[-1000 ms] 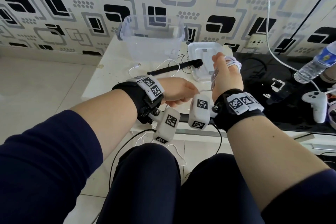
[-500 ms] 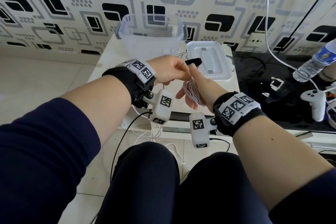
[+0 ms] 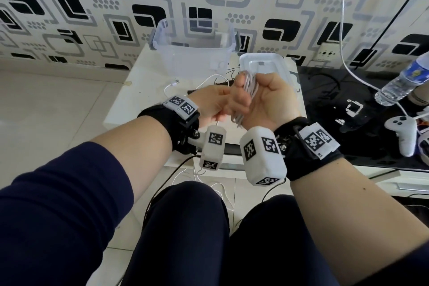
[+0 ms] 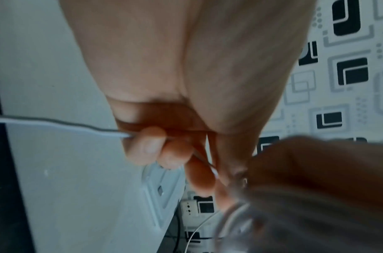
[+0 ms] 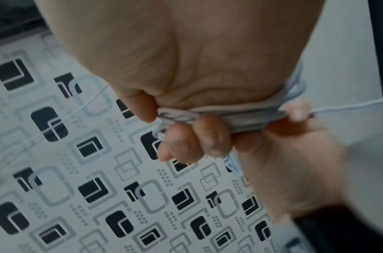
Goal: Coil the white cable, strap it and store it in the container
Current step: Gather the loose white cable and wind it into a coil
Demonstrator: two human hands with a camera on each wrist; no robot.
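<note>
The white cable (image 3: 249,87) is wound in several loops round my right hand (image 3: 255,93), held above the white table (image 3: 139,100). In the right wrist view its fingers (image 5: 197,135) curl round the bundle (image 5: 229,116). My left hand (image 3: 228,109) touches it from the left and pinches the loose strand (image 4: 56,122) between thumb and fingers (image 4: 149,145). The free USB end (image 3: 176,82) lies on the table. The clear container (image 3: 192,53) stands open at the table's back, its lid (image 3: 262,65) beside it. The black strap is mostly hidden behind my left hand.
A black glass top (image 3: 348,123) to the right carries a water bottle (image 3: 404,81) and a white game controller (image 3: 401,132). Another white cable (image 3: 343,30) hangs down the patterned wall by a socket (image 3: 327,53). Slack cable drops off the table edge toward my knees.
My right hand has turned and risen toward the lid, and its fingers have curled round the loops. My left hand has dropped to its left side with the strand.
</note>
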